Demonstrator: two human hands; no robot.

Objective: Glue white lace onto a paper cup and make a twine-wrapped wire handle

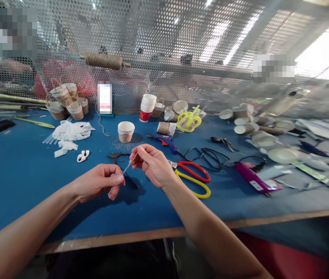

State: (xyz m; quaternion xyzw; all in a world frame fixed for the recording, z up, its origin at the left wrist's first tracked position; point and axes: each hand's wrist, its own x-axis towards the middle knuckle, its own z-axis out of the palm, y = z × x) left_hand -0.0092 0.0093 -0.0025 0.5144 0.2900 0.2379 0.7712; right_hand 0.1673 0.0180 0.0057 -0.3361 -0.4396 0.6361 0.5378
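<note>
A thin, greyish twisted strand (127, 166), wire or cord, runs slantwise between my two hands above the blue table. My left hand (101, 180) pinches its lower end between thumb and fingers. At the upper end, my right hand (152, 163) is closed on it with thumb and forefinger. Partly behind my hands lie dark-jawed pliers (118, 155) with a blue handle. Just beyond stands a white paper cup (126, 130) with twine wrapped around its lower part. Scissors with a red and a yellow handle (197, 182) lie by my right wrist, their blades partly hidden.
A blue glue gun (167, 143) with a black cord lies right of the cup. Stacked cups (148, 106), a twine spool (164, 128) and small twine baskets (62, 100) stand at the back before a perforated metal screen (164, 42). White cloth strips (73, 130) lie left.
</note>
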